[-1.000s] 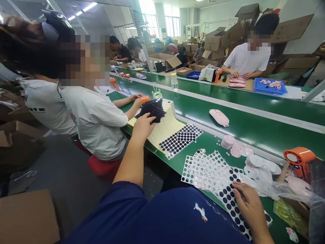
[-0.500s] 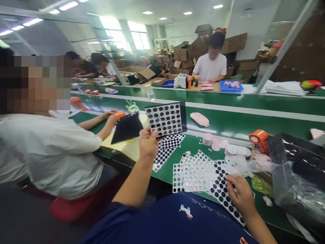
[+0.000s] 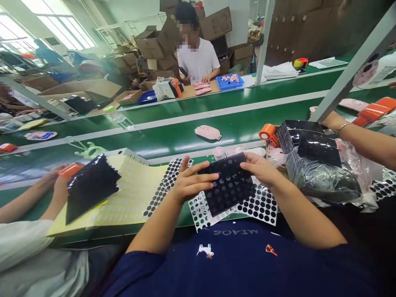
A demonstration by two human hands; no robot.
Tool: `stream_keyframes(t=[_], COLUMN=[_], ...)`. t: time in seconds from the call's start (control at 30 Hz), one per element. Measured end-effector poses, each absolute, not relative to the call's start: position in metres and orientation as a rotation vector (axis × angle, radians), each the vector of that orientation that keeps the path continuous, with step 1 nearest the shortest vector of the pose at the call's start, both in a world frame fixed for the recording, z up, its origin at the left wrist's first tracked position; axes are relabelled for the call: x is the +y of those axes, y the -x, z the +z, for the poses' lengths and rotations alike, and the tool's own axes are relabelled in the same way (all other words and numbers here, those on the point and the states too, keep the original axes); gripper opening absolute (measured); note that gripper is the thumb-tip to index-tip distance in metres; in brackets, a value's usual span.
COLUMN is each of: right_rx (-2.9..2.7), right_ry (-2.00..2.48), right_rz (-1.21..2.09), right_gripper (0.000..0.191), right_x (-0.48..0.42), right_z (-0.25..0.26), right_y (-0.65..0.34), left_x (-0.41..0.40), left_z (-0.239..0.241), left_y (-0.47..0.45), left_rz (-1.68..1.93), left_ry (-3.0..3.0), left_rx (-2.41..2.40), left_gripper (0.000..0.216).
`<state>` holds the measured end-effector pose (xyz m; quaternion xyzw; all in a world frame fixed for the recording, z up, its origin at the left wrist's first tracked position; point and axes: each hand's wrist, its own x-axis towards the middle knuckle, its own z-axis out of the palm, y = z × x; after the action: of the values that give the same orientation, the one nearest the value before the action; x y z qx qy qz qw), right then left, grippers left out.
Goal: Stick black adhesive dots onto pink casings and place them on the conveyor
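Low over the bench, a dark sheet (image 3: 227, 198) with rows of round spots is tilted in front of me. My right hand (image 3: 262, 170) pinches its upper right corner between thumb and fingers. Across its upper left part lie the outstretched fingers of my left hand (image 3: 192, 183), with the thumb raised and apart. Beneath it, partly covered, are a white sheet of black round stickers (image 3: 262, 208) and a paler sheet with round cut-outs (image 3: 198, 214). Another dotted sheet (image 3: 163, 187) lies to the left of my left hand.
Yellow backing paper (image 3: 136, 194) and a shiny black sheet (image 3: 89, 189) are at left, beside a co-worker's arms. A plastic-wrapped bundle (image 3: 321, 173) and orange device (image 3: 268, 133) stand at right. Beyond them lies a pink case (image 3: 208, 132); another person's arm (image 3: 359, 134) reaches in from the right.
The sheet raised in my left hand has come down and right, its dark face now showing. My right hand has left the dotted stickers and grips the sheet's corner. The view has turned right.
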<state>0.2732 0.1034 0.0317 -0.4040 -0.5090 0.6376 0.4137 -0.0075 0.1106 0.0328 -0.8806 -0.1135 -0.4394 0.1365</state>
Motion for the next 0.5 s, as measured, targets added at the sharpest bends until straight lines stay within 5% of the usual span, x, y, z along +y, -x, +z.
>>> stream_keyframes(t=[0.17,0.5], right_rx=[-1.481,-1.932], right_ry=[1.094,1.158], right_rz=[1.085,0.194], right_gripper=[0.032,0.024], right_x=[0.121,0.137], right_z=[0.039,0.071], right_y=[-0.267,-0.237], left_x=[0.127,0.155], left_z=[0.048,0.091], left_y=[0.011,-0.061], left_rz=[-1.14,-1.279], left_ry=[2.606,2.92], left_rx=[-0.902,-1.656], left_gripper=[0.031,0.022])
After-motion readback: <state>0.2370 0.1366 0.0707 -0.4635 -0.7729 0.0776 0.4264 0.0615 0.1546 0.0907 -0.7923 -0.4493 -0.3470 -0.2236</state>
